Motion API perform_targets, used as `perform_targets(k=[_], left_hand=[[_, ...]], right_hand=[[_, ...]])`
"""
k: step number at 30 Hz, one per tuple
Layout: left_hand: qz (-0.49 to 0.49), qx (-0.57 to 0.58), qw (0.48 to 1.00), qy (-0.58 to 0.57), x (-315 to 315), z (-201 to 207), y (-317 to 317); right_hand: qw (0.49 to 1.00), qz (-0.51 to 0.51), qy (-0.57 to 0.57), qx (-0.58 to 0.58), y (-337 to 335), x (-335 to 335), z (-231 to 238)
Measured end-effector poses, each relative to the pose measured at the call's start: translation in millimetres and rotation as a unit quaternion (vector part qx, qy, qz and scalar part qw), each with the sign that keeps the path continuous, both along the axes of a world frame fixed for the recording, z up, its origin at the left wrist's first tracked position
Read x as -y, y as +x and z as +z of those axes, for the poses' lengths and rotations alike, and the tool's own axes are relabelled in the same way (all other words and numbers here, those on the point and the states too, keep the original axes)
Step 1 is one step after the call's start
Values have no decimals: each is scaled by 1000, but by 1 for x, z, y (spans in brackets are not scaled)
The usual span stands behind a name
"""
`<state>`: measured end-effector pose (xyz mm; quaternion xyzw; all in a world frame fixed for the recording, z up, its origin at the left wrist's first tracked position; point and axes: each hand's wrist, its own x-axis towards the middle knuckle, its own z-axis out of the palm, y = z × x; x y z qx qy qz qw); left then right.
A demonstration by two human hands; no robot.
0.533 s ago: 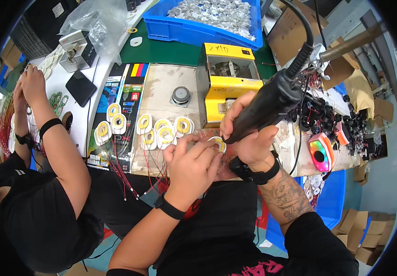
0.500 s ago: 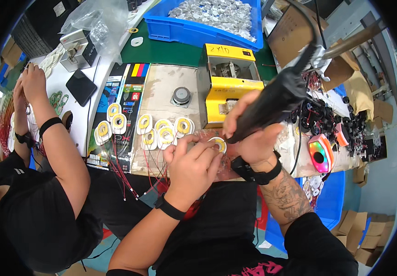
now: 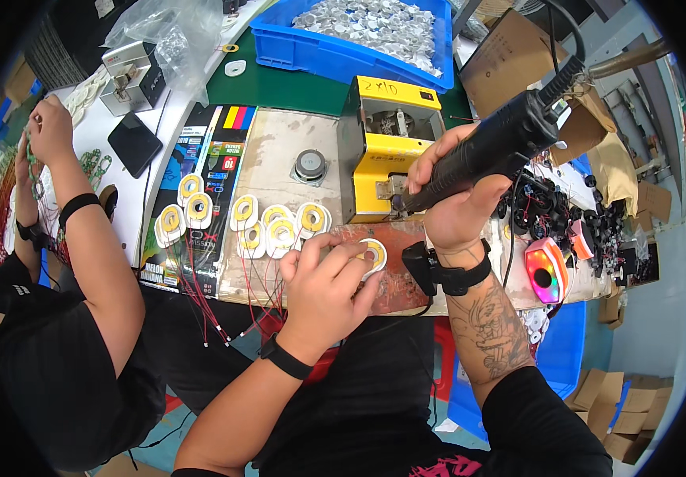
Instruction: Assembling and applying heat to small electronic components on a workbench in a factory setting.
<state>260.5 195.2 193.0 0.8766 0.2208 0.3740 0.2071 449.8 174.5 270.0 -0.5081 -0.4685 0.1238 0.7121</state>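
Note:
My right hand (image 3: 464, 215) grips a black corded electric screwdriver (image 3: 486, 159), its thumb sticking out to the side. The tool's lower end is at the front of a yellow screw feeder (image 3: 382, 151), beside a small metal block; the bit tip is too small to make out. With bent fingers my left hand (image 3: 327, 278) holds a white oval part with a yellow ring (image 3: 373, 253) against a reddish-brown board (image 3: 402, 278). Several similar white parts (image 3: 281, 230) with red and black wires lie left of that hand. A round speaker (image 3: 309, 166) rests behind them.
A blue bin (image 3: 279, 52) of small whitish discs stands at the back. On the right are a lit multicoloured device (image 3: 546, 270) and a heap of black parts (image 3: 557, 203). At left, a co-worker's arm (image 3: 92, 246) reaches over a white table near a black phone (image 3: 134, 145).
My right hand has raised the screwdriver from beside the ringed part to the front of the screw feeder. My left hand stays on the part. The co-worker's hands have shifted slightly.

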Motion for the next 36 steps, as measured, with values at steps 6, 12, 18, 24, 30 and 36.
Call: perform_targets(k=[6,12,18,24,30,36], left_hand=[[5,0,1000,-22,1,7,-2],[10,-10,1000,-22,0,1,-2],[19,-21,997,-68,0,3,-2],[28,-20,997,-68,0,4,-2],[24,-36,996,-72,0,3,-4],[18,-13,999,-47,-1,5,-3]], right_hand=[[998,-26,18,-55,-3,3,-5],[989,51,36,-134,-15,19,7],[982,61,-12,-178,-59,29,8],[985,48,-51,-156,-64,27,-3],[986,47,-52,-153,-66,28,-3],[985,68,-42,-150,-62,31,0]])
